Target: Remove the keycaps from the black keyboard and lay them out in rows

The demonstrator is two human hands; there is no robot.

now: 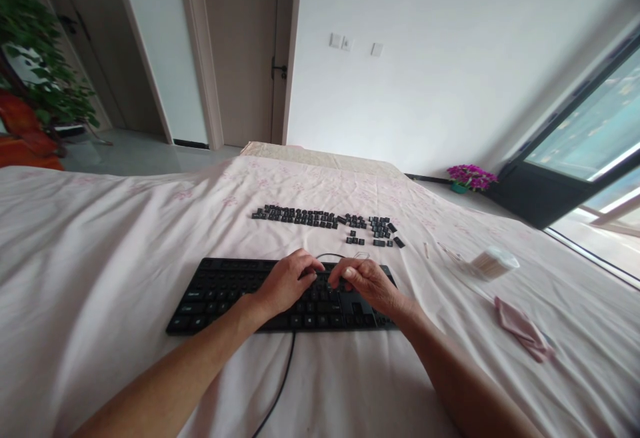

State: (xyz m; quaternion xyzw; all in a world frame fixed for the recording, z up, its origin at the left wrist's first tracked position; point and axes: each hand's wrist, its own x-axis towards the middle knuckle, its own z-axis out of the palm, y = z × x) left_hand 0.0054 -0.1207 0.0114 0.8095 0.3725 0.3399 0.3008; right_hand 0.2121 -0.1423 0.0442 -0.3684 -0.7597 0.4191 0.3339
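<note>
A black keyboard (pixel 220 285) lies on the bedspread in front of me, with some keycaps off on its right part. My left hand (pixel 290 283) is over its middle, thumb and fingers drawn together; anything between them is too small to make out. Close by on the right, my right hand (pixel 369 285) curls above the keys with thumb and forefinger pinched, their contents unclear. Beyond the keyboard, loose black keycaps (pixel 300 216) lie in rows, with smaller groups of keycaps (pixel 381 227) to the right. A bent thin wire piece (pixel 361 256) sits just behind my right hand.
A black cable (pixel 283 385) runs from under the keyboard toward me. To the right are a clear-wrapped tub of cotton swabs (pixel 495 263), a few loose swabs (pixel 450 251) and a folded pink cloth (pixel 523 328). The pale bedspread (pixel 100 258) is wrinkled.
</note>
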